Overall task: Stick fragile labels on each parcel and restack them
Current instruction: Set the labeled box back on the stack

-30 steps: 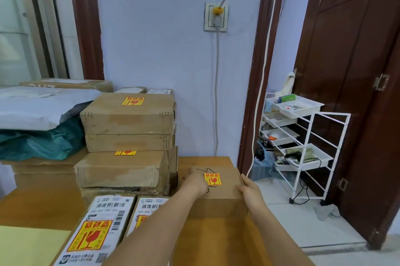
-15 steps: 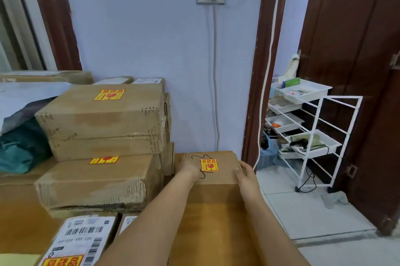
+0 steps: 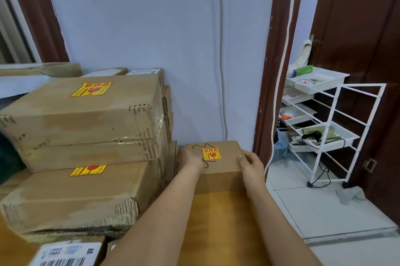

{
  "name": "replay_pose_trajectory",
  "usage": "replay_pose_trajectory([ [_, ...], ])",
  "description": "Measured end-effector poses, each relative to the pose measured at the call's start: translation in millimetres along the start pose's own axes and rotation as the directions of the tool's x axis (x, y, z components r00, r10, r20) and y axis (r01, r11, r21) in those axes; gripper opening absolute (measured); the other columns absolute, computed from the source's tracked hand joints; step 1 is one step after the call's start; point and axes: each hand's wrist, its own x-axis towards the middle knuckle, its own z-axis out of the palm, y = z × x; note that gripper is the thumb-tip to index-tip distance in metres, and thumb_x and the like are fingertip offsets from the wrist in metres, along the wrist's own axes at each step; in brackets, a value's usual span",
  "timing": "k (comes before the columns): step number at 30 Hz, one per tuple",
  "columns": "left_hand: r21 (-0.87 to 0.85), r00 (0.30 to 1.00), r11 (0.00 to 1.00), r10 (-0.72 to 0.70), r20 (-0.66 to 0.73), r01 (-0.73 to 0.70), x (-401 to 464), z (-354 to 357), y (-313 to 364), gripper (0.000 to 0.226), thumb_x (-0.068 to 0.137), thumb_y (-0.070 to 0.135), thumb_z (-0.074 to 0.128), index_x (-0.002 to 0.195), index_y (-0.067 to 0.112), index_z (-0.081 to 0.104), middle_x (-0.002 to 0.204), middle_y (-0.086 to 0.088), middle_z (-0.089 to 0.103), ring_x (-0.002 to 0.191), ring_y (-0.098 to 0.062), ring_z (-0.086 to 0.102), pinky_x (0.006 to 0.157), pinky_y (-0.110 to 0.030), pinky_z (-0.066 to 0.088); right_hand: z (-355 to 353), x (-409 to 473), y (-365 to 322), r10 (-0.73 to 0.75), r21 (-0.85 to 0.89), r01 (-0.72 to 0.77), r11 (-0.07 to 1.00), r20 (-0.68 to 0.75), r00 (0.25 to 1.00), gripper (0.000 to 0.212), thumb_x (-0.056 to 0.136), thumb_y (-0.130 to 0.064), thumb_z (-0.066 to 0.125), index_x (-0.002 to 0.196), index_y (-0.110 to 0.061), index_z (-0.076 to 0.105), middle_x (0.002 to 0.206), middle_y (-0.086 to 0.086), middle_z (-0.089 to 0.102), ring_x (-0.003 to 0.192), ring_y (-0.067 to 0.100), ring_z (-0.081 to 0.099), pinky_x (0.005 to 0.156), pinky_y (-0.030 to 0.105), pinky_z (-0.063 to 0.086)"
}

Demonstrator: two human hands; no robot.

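pale blue wall behind a wooden desk. at the desk's far right corner sits a small cardboard parcel with a yellow fragile label on top. left hand grips its left side, right hand curls over its right edge. just beside it, along the desk's left, two big labelled boxes are stacked. white tray rack stands past the doorway.
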Motion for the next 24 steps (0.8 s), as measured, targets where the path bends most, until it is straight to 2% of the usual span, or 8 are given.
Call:
replay_pose_trajectory([
  [5, 0.004, 0.999, 1.0, 0.028, -0.043, -0.028, 12, 3, 3, 0.056, 0.096, 0.002, 0.048, 0.146, 0.004, 0.022, 0.147, -0.014, 0.036, 0.13, -0.03, 0.042, 0.102, -0.035, 0.037, 10, 16, 2, -0.007, -0.017, 0.007, 1.0, 0.024, 1.0, 0.02, 0.097, -0.017, 0.047, 0.115, -0.018, 0.056, 0.106, -0.001, 0.058, 0.087, 0.007, 0.052, 0.066, 0.02, 0.04],
  [10, 0.118, 0.989, 0.988, 0.11, -0.101, -0.098, 21, 3, 6, 0.03, 0.095, 0.001, 0.048, 0.126, 0.0, 0.045, 0.133, -0.014, 0.047, 0.108, -0.026, 0.049, 0.082, -0.029, 0.038, 21, 27, 3, -0.015, -0.043, 0.015, 0.999, 0.021, 1.0, 0.016, 0.097, -0.016, 0.044, 0.111, -0.019, 0.051, 0.096, -0.01, 0.056, 0.084, 0.004, 0.052, 0.066, 0.022, 0.041],
  [13, 0.23, 0.975, 0.96, 0.187, -0.116, -0.157, 26, 3, 5, 0.028, 0.095, 0.004, 0.049, 0.122, 0.004, 0.052, 0.136, -0.012, 0.044, 0.112, -0.023, 0.045, 0.089, -0.032, 0.037, 26, 34, 5, -0.021, -0.054, 0.021, 0.998, 0.0, 1.0, 0.017, 0.096, -0.014, 0.043, 0.112, -0.016, 0.051, 0.092, -0.012, 0.054, 0.081, 0.002, 0.05, 0.066, 0.02, 0.041],
  [16, 0.348, 0.967, 0.923, 0.22, -0.126, -0.165, 29, 2, 5, 0.027, 0.094, 0.013, 0.051, 0.12, 0.007, 0.058, 0.138, -0.013, 0.036, 0.126, -0.03, 0.034, 0.102, -0.037, 0.032, 31, 40, 7, -0.024, -0.061, 0.023, 0.998, -0.009, 1.0, 0.02, 0.097, -0.013, 0.043, 0.115, -0.015, 0.05, 0.092, -0.011, 0.054, 0.081, 0.003, 0.05, 0.065, 0.019, 0.039],
  [20, 0.337, 0.971, 0.93, 0.2, -0.132, -0.146, 33, 1, 4, 0.028, 0.099, 0.022, 0.046, 0.117, 0.009, 0.062, 0.138, -0.008, 0.037, 0.129, -0.027, 0.028, 0.106, -0.036, 0.029, 37, 49, 7, -0.026, -0.061, 0.025, 0.998, -0.017, 1.0, 0.021, 0.097, -0.012, 0.041, 0.115, -0.013, 0.051, 0.09, -0.012, 0.052, 0.078, 0.0, 0.049, 0.062, 0.015, 0.037],
  [22, 0.328, 0.97, 0.932, 0.206, -0.13, -0.154, 32, 2, 3, 0.028, 0.1, 0.018, 0.043, 0.12, 0.007, 0.06, 0.138, -0.007, 0.036, 0.129, -0.026, 0.029, 0.108, -0.035, 0.029, 40, 51, 9, -0.028, -0.077, 0.026, 0.997, -0.033, 0.999, 0.019, 0.097, -0.012, 0.041, 0.113, -0.016, 0.05, 0.089, -0.011, 0.052, 0.075, -0.002, 0.047, 0.057, 0.01, 0.034],
  [24, 0.338, 0.966, 0.924, 0.229, -0.119, -0.178, 30, 3, 3, 0.027, 0.098, 0.013, 0.041, 0.119, 0.007, 0.058, 0.139, -0.005, 0.036, 0.129, -0.025, 0.03, 0.108, -0.035, 0.032, 43, 51, 8, -0.03, -0.082, 0.026, 0.996, -0.044, 0.999, 0.02, 0.097, -0.012, 0.04, 0.114, -0.015, 0.05, 0.093, -0.006, 0.055, 0.076, 0.001, 0.049, 0.059, 0.013, 0.037],
])
